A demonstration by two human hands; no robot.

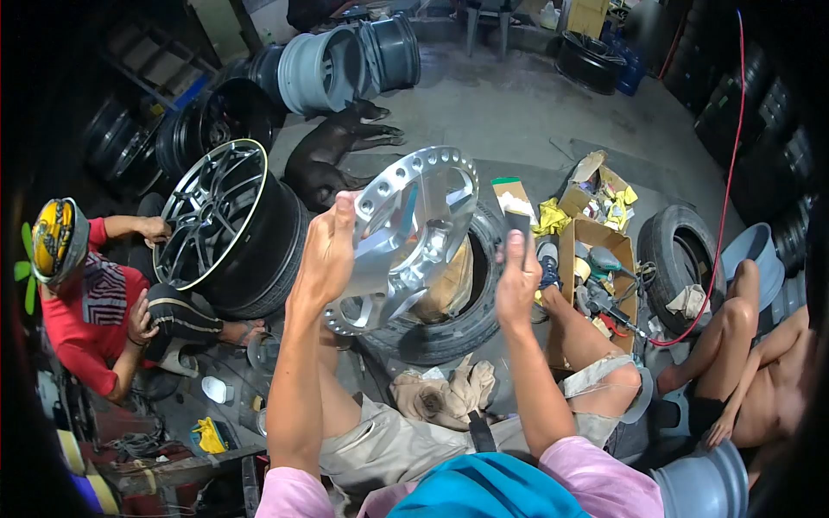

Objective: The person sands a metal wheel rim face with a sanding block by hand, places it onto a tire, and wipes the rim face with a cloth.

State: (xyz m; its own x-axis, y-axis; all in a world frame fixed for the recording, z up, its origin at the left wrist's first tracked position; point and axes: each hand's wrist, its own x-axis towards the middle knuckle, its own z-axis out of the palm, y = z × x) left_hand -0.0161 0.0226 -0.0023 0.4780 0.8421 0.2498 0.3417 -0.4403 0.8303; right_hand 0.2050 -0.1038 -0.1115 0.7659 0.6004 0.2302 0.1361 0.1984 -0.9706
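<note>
My left hand (328,255) is closed on the rim of a shiny silver wheel centre (406,281), a spoked disc with a ring of holes along its edge. It is held up tilted in front of me. To its right, apart from the disc, my right hand (518,281) grips a small dark rectangular block (517,223), thumb up along it. What the block is made of cannot be made out. Below the disc lies a tyre (432,341) with a brown wrapped bundle (445,289) inside. A beige cloth (445,390) lies between my legs.
An open cardboard box (566,259) of tools stands right, beside another tyre (678,250). A red hose (724,198) hangs there. Left, a person in red (99,319) holds a large black wheel (250,242). A dog (332,155) lies behind. Another person (768,363) sits right.
</note>
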